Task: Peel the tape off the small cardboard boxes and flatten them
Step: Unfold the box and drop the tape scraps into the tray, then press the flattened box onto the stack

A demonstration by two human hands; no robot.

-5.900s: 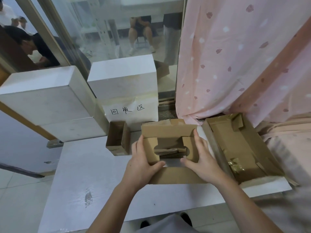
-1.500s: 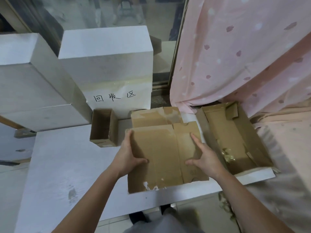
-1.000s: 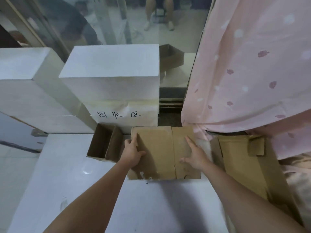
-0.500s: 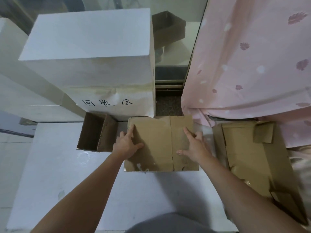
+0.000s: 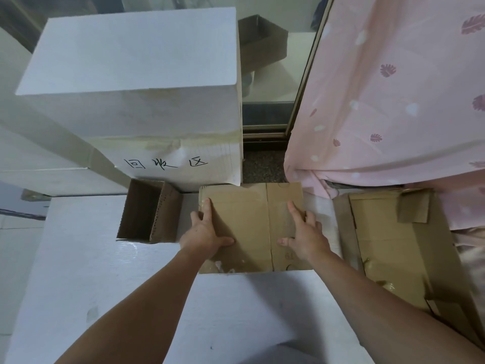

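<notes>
Flattened box (image 5: 252, 227) lies pressed at the table's (image 5: 78, 271) far edge under the left hand (image 5: 206, 232) and right hand (image 5: 305, 236), fingers spread; next, likely, the open box (image 5: 149, 211).

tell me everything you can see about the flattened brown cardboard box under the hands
The flattened brown cardboard box lies flat on the white table, just in front of the white labelled box. A vertical crease runs right of its middle, and pale torn patches mark its near edge. The left hand rests on its left edge with the thumb on top; the right hand presses its right part.
</notes>
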